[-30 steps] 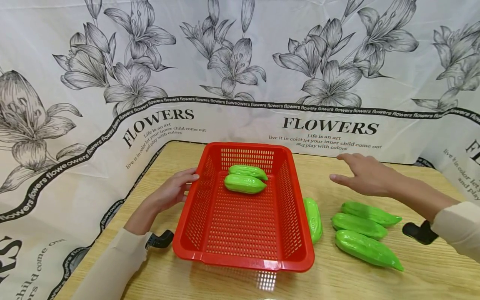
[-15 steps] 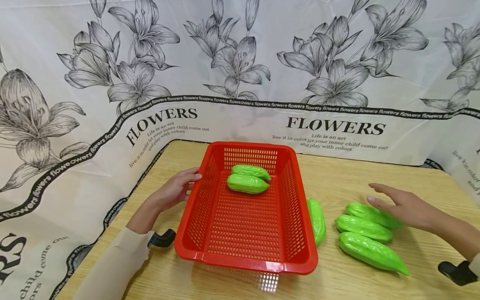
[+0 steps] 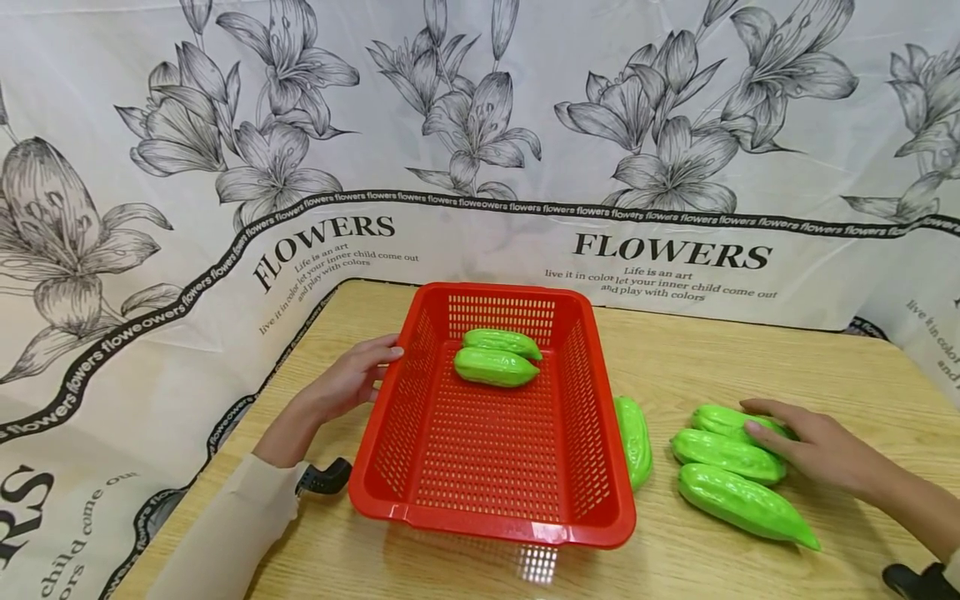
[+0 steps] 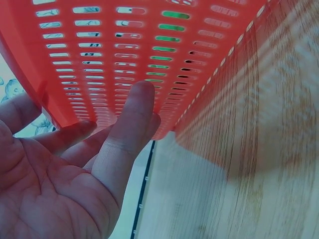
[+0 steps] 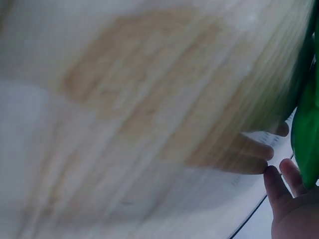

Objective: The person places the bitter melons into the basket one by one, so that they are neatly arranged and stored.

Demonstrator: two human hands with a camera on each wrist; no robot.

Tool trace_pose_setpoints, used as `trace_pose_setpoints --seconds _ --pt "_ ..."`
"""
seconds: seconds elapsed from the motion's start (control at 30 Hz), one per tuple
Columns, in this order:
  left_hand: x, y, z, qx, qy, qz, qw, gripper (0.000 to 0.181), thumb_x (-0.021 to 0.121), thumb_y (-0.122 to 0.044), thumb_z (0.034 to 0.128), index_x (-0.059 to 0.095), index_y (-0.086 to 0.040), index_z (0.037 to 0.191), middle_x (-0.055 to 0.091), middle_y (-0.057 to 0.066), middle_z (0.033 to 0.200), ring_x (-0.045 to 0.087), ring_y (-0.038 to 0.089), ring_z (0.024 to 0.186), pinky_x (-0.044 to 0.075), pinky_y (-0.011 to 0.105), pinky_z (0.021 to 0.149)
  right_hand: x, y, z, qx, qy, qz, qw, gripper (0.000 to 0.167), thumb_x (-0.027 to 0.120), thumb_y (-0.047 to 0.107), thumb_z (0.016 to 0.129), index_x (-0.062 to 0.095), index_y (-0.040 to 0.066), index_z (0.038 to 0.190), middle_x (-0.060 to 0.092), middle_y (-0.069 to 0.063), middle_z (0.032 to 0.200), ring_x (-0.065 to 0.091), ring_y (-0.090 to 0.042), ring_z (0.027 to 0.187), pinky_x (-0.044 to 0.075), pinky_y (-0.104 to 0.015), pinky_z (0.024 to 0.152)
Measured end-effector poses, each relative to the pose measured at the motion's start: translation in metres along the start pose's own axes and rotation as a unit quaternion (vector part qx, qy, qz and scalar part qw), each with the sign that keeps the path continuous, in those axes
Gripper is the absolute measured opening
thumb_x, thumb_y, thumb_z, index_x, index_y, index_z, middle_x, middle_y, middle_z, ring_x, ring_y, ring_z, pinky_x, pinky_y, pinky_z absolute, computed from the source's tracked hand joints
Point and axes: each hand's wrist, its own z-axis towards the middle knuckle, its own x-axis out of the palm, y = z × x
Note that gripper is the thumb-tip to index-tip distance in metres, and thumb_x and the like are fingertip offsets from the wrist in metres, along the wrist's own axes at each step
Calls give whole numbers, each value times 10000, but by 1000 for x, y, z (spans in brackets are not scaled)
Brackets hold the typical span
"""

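A red perforated plastic basket stands on the table with two glossy green bitter melons lying at its far end. My left hand touches the basket's left side, its fingertips at the rim and against the slotted wall. Over the rearmost bitter melon of a row of three, my right hand is lowered, thumb on the near side and fingers on the far side. The right wrist view catches part of a bitter melon beside the spread fingers; contact is unclear there.
The row's middle bitter melon and front bitter melon lie right of the basket. Another bitter melon lies against the basket's right wall, partly hidden. A flower-printed cloth rises behind the wooden table.
From beyond the row, my right hand has moved right and toward me, then down onto the rearmost bitter melon. My left hand stays at the basket.
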Motion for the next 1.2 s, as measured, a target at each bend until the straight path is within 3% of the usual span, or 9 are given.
trace_pose_setpoints --seconds 0.43,0.67,0.93,1.2 --pt "0 -1 2 3 13 -8 10000 512 403 -241 1098 337 0 1544 608 179 1233 715 214 971 635 414 741 6 -10 -12 108 -455 -100 9989 416 515 273 1073 577 -49 1330 577 -389 1274 492 -648 1167 440 -695 849" --pt "0 -1 2 -3 27 10 10000 513 396 -241 1100 329 2 1546 602 188 1242 717 223 981 634 427 751 -2 -5 -3 -68 -682 -82 9976 426 512 253 1075 551 -73 1346 581 -396 1256 520 -640 1127 459 -684 803" --pt "-1 0 0 -14 31 41 10000 521 402 -245 1098 323 3 1550 597 193 1255 714 226 990 633 429 767 -23 30 30 -347 -953 74 9948 430 496 243 1081 540 -75 1368 611 -368 1230 596 -587 1061 514 -660 768" --pt "0 1 0 43 33 14 10000 514 397 -240 1100 326 9 1543 602 196 1239 720 224 970 634 421 750 -43 95 77 -791 -1028 313 9911 421 469 282 1091 566 -14 1374 634 -281 1254 623 -464 1092 500 -593 831"
